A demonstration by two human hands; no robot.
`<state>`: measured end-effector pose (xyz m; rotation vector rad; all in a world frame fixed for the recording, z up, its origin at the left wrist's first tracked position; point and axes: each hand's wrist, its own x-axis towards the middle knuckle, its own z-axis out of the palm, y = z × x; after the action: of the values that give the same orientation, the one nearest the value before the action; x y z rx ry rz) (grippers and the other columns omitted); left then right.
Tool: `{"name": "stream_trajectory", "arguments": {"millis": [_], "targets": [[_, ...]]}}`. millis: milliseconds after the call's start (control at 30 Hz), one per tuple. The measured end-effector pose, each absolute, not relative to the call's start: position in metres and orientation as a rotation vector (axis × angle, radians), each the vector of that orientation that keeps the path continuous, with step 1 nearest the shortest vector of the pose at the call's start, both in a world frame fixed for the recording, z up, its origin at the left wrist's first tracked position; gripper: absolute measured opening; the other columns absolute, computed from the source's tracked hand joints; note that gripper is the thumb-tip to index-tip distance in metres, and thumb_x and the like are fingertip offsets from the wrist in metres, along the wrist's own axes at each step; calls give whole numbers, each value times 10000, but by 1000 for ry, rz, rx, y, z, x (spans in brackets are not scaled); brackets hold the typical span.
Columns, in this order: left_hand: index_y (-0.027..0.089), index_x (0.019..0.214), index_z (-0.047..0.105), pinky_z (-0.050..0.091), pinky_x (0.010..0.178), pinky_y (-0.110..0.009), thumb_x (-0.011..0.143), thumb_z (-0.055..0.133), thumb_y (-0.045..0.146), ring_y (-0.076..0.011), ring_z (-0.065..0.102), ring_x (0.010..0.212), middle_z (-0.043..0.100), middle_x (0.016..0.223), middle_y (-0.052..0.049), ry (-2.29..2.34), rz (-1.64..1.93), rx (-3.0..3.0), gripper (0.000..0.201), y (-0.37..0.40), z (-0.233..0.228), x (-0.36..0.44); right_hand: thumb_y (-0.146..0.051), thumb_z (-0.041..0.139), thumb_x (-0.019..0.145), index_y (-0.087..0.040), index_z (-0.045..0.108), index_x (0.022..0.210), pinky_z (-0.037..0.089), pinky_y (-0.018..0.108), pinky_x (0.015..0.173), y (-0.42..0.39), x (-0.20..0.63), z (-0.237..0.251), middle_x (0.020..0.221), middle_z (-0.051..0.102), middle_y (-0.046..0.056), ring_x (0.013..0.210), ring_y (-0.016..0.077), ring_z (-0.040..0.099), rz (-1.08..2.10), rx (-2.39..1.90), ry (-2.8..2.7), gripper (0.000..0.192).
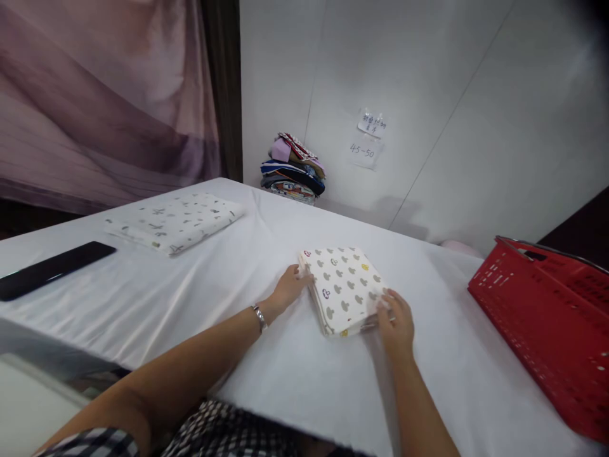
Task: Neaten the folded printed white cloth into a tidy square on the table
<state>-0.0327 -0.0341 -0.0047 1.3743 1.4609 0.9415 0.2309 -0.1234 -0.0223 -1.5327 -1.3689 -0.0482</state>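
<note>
A folded white cloth with grey and coloured mushroom prints (343, 285) lies on the white table cover (200, 298). My left hand (290, 287) grips its left edge, fingers curled on the corner. My right hand (396, 320) pinches the cloth's near right corner. A metal watch band sits on my left wrist.
A second folded white printed cloth (174, 221) lies far left. A black flat slab (50, 268) rests at the left edge. A red plastic basket (547, 330) stands at the right. A pile of coloured folded fabrics (294, 168) sits in the back corner under paper notes (367, 139).
</note>
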Motion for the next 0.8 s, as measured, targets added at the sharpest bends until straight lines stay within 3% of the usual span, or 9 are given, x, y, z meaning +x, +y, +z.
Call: {"name": "stream_trajectory", "arguments": {"millis": [67,267,433,533,600,700,800], "targets": [[151,1302,335,534,681,-298,803,587,449,-252,553,1089,435,1338,-208,1368,891,1162,634,-35,-1,-29,-396,549,770,-192,660,1041,498,375,736,-117,257,-26,1248,560,143,1158,301,500,34,-1691,-1218,357],[186,1267,332,540,690,-282,794,612,322,-242,559,1106,462,1343,-175,1259,873,1143,566,-49,-1,-7,-458,601,726,-173,652,1078,465,350,757,-114,278,-25,994,659,114,887,259,608,398,-1764,-1045,456],[216,1328,299,531,757,-333,737,633,177,-244,590,1062,484,1319,-175,1359,1058,1407,680,-27,-16,-16,-460,623,700,-203,636,751,436,293,589,-131,257,-7,677,604,14,657,193,567,621,-1708,-1139,263],[221,1313,349,526,759,-350,710,644,185,-250,613,1019,496,1309,-170,1455,1098,1429,672,-7,-20,-34,-489,623,703,-199,519,570,406,276,497,-143,247,1,542,524,-7,526,166,522,1045,-1583,-1199,335],[208,1298,377,517,781,-347,714,646,233,-254,603,1046,501,1308,-166,1507,1042,1426,644,1,-19,-44,-505,620,708,-195,488,538,409,272,493,-145,244,2,523,522,-2,512,160,523,1126,-1545,-1186,377],[196,1279,408,501,816,-339,706,659,277,-262,583,1090,514,1304,-158,1559,952,1467,631,-1,-14,-49,-521,605,714,-183,561,610,403,255,490,-142,242,-3,617,592,19,562,160,551,923,-1598,-1121,356],[188,1291,400,500,812,-340,709,668,300,-276,566,1113,496,1329,-165,1559,918,1510,650,-12,-9,-46,-533,585,718,-180,640,829,388,246,455,-136,241,-10,676,619,23,580,166,561,845,-1657,-1084,374]]}}
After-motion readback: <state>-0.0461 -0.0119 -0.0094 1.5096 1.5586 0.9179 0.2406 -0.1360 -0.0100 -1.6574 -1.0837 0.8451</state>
